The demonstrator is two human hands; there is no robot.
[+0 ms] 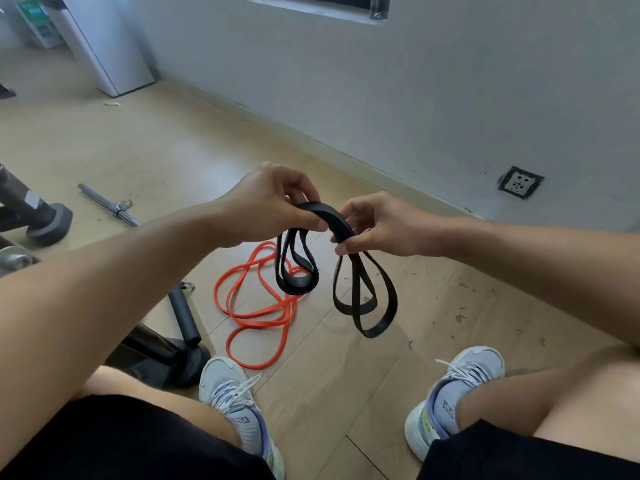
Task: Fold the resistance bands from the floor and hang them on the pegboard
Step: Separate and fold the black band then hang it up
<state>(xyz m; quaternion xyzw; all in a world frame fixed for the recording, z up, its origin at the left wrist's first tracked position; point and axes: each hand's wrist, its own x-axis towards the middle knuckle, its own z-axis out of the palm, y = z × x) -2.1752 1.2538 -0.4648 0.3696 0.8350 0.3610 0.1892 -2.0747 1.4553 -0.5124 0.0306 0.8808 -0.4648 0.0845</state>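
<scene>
A black resistance band (360, 299) hangs folded in several loops between my two hands, above the wooden floor. My left hand (266, 206) pinches its top left part, with two loops dangling below it. My right hand (374, 223) grips the band a little to the right, and longer loops hang from it. An orange resistance band (256, 306) lies in a loose tangle on the floor, just below and behind the black loops. The pegboard is mostly out of view; only a dark strip shows at the top edge.
A metal bar (107, 206) lies on the floor at the left, beside black gym equipment (34, 216) and a black roller stand (183, 313). My two shoes (235, 400) stand near the bottom. A white wall with a socket (519, 181) runs along the right.
</scene>
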